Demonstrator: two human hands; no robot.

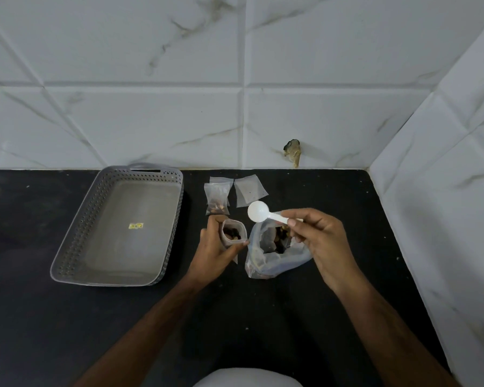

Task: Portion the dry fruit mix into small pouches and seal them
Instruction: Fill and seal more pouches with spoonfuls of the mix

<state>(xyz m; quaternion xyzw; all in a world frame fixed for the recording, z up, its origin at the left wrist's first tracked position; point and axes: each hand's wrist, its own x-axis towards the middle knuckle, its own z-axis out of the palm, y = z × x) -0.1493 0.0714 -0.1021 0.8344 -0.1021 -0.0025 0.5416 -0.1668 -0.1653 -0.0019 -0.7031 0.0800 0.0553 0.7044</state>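
- Small clear pouch (233, 233), mouth open, dark fruit mix inside, is gripped by the left hand (215, 248).
- White plastic scoop (266, 213), round bowl empty, is pinched by the right hand (319, 241) above the crinkled clear bulk bag (274, 254).
- Filled pouch (217, 198) and flat empty pouch (249, 192) lie toward the black counter's (347, 303) back edge.
- Grey perforated tray (118, 227) sits back-left.

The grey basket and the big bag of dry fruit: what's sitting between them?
In the head view, the left hand is there, holding an open small pouch partly filled with mix, between the grey basket and big bag.
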